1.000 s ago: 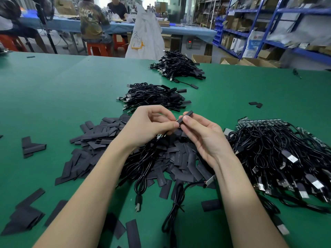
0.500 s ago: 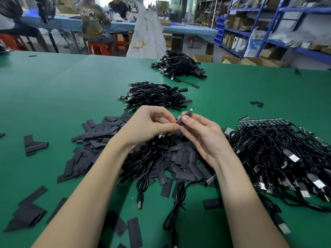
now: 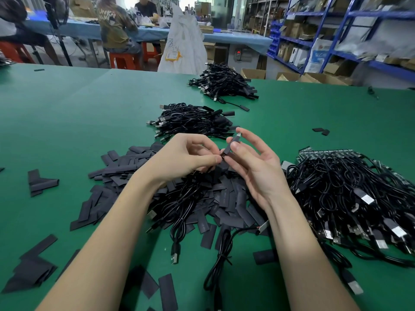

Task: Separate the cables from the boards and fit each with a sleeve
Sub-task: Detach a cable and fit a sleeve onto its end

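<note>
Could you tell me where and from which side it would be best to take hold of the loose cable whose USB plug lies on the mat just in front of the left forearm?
Probably by the USB plug itself. It is the rigid, flat-sided end, lying alone on bare green mat and pointing towards the person. Come from above and pinch its two long sides; the thin cord behind it runs back into the sleeve heap and would tangle.
</note>
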Motion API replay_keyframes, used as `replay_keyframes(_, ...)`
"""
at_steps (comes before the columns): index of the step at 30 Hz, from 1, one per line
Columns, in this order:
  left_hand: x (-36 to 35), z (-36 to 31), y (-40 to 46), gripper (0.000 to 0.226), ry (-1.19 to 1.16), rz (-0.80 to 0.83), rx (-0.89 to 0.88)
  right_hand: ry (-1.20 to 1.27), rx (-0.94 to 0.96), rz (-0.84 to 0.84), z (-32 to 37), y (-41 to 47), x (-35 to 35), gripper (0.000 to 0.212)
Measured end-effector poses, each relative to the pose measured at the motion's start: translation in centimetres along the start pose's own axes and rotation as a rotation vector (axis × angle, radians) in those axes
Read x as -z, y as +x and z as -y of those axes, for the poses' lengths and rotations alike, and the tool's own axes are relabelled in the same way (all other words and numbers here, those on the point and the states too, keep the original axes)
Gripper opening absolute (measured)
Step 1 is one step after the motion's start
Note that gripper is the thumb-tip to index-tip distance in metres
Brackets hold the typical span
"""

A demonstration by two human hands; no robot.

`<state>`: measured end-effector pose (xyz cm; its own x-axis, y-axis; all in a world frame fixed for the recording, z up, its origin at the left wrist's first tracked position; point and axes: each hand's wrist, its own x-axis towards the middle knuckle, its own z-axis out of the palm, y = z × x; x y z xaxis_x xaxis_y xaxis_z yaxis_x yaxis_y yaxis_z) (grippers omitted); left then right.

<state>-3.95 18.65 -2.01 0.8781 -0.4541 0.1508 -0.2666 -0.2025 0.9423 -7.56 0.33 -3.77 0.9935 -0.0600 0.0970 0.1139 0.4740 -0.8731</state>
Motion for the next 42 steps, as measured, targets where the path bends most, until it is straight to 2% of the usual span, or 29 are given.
replay_keyframes(5,-0.1,0.0,0.0,0.009,-0.027,0.004,-0.001,0.004,0.043,-0.015,-0.2,0.0,-0.2,0.035)
replay_keyframes(11,0.0,-0.1,0.0,0.01,-0.035,0.026,0.001,0.017,0.058,-0.058,-0.1,0.0,-0.3,0.027)
replay_keyframes(20,-0.3,-0.2,-0.1,0.008,-0.063,0.009,0.016,0.024,0.066,-0.032,-0.2,0.1,-0.2,0.031)
replay_keyframes(25,-1.0,-0.8,0.0,0.018,-0.151,-0.041,0.006,0.027,0.055,-0.063,-0.2,0.1,-0.2,0.025)
replay_keyframes(42,-1.1,-0.7,-0.1,0.01,-0.092,-0.07,-0.008,-0.044,0.107,-0.051,0.0,0.0,-0.4,0.024)
